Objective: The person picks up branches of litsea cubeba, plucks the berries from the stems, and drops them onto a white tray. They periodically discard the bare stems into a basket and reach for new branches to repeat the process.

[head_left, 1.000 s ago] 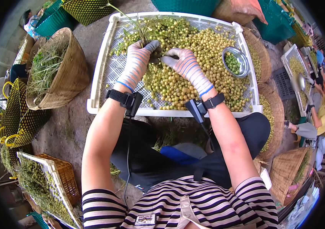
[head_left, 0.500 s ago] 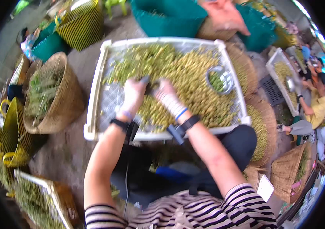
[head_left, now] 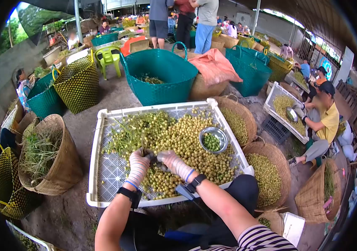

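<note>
A white plastic mesh tray (head_left: pixel 93 167) lies across my lap, heaped with round yellowish fruits (head_left: pixel 191 134) and, at its far left part, stemmy greenish clusters (head_left: pixel 138 127). My left hand (head_left: pixel 138 165), in a pale glove with dark fingertips, is closed over the pile; a thin stem rises from its fingers. Close beside it, my right hand (head_left: pixel 175 164), gloved alike, has its fingers pinched together; what they hold is hidden. Among the fruits on the right rests a metal bowl (head_left: pixel 225 146) with small green fruits (head_left: pixel 210 142) inside.
Round baskets of yellowish fruit (head_left: pixel 264 180) stand right of the tray. Left is a woven basket (head_left: pixel 63 154) of stems and leaves. Teal tubs (head_left: pixel 159 79) and a pink sack (head_left: pixel 216 67) stand beyond. A person in a yellow shirt (head_left: pixel 329 121) works at another tray on the right.
The view has tilted up, so the tray and hands appear lower and more of the background shows. Both hands stay close together over the pile.
</note>
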Demonstrator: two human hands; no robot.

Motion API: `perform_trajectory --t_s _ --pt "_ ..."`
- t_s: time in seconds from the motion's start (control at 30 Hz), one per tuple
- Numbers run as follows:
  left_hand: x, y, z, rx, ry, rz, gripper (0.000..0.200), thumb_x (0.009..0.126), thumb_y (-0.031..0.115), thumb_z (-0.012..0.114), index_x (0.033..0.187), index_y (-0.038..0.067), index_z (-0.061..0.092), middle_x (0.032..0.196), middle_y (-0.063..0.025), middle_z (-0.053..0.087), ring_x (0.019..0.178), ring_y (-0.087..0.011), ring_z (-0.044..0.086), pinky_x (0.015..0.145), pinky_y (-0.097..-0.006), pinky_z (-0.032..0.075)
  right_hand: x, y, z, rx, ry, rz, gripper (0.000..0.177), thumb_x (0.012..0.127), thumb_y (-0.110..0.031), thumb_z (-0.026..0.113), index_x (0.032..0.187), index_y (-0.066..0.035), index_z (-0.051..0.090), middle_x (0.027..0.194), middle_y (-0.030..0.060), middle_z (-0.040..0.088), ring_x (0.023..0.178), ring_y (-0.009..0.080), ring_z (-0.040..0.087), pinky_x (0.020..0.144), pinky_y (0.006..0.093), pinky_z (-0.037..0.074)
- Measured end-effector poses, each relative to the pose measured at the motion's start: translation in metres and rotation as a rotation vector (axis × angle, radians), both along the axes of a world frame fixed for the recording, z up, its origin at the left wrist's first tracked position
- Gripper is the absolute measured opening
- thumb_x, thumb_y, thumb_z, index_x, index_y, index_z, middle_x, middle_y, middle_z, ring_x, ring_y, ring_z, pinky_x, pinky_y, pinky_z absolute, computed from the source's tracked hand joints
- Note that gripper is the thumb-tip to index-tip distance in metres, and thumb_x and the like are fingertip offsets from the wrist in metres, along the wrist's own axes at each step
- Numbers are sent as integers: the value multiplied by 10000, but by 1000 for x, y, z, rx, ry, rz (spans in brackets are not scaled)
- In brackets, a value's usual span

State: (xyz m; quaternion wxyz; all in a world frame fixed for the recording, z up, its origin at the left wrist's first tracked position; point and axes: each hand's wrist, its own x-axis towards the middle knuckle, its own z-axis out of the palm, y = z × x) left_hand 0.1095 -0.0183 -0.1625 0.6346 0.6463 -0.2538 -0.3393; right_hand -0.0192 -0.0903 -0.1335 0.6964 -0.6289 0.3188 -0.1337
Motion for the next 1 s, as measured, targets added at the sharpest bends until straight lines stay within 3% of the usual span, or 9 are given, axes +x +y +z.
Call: perform_trajectory --t_s 0.1,0.23,0.4,0.47,0.5,0.63,0.77,0.9,1.0 --pt "-13 5 16 -57 95 -3 81 729 -14 639 755 47 591 633 -15 586 484 -122 535 427 -261 444 -11 -14 -37 198 -125 48 141 785 -186 541 709 -69 566 567 17 516 447 91 445 407 232 352" --pt "-16 -3 5 15 -117 -58 98 707 -12 651 759 44 590 658 -7 590 573 -93 516 533 -241 438 -18 4 -6 88 49 -19 194 742 -213 629 857 -60 601 598 0 542 460 92 474 398 229 342" --pt "-20 -5 4 -6 -230 -59 67 727 30 634 783 21 598 665 -14 596 571 -110 525 540 -261 448 -21 -16 -52 229 -171 -48 238 730 -139 668 941 -60 592 656 7 578 495 104 507 441 251 396" --pt "-27 -1 18 -172 51 -85 70 750 62 610 787 5 595 670 -32 590 557 -118 528 508 -279 430 -39 -10 -31 380 -338 -98 205 760 -120 644 951 -68 589 734 -3 594 628 92 544 520 234 420" --pt "-26 -2 13 -205 73 -102 60 768 60 597 784 3 591 673 -37 590 551 -115 523 497 -271 418 -50 1 -27 212 -518 -62 152 783 -136 623 919 -75 596 713 -25 578 619 76 528 527 218 416" --pt "-27 -5 31 -99 177 -117 90 797 83 611 866 26 607 752 -50 620 630 -166 606 575 -303 505 -57 -8 4 291 -264 -6 128 775 -212 611 752 -100 554 637 -39 502 501 47 428 423 193 320" --pt "-26 2 48 -141 274 -149 88 807 80 613 877 39 580 739 -42 607 601 -181 612 525 -304 511 -66 -40 -19 639 -505 203 81 767 -148 532 730 -76 525 631 -3 487 458 59 384 376 190 266" --pt "-16 6 54 -137 351 -335 171 819 102 605 963 13 578 795 -61 621 661 -161 612 586 -284 521 -66 -41 -21 661 -385 -34 227 817 -273 527 857 -55 573 685 25 524 502 102 455 407 209 314" --pt "-17 7 55 -137 337 -404 185 819 107 605 977 13 579 793 -50 624 662 -150 613 583 -272 513 -56 -25 -21 653 -366 153 444 780 -512 571 902 -86 574 774 20 552 548 133 472 467 232 337"
